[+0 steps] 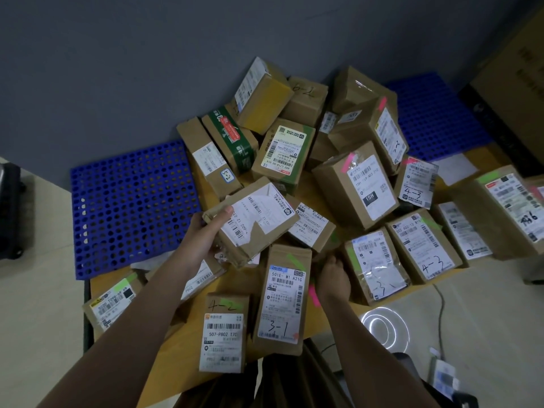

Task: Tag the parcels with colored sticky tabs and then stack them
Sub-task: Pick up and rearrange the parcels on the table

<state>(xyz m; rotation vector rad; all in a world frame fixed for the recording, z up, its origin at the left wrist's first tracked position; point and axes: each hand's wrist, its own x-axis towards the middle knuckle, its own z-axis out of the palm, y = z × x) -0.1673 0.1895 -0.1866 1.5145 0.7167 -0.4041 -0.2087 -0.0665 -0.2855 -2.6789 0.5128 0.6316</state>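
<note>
My left hand (209, 231) grips a brown cardboard parcel (256, 219) with a torn white label, lifted a little over the pile, thumb on its top edge. My right hand (334, 276) reaches down between the tall parcel marked 3-1 (284, 301) and a parcel with a crumpled label (375, 265); its fingertips are hidden, so what they touch is unclear. A pink sticky tab (314, 295) sticks out beside the right wrist. Several parcels around carry green or pink tabs.
Many brown parcels lie heaped on a wooden board (182, 366) against a grey wall. Blue perforated pallets (129, 207) lie at the left and back right. A large carton (518, 83) stands at the far right. A cable (441, 307) runs over the pale floor.
</note>
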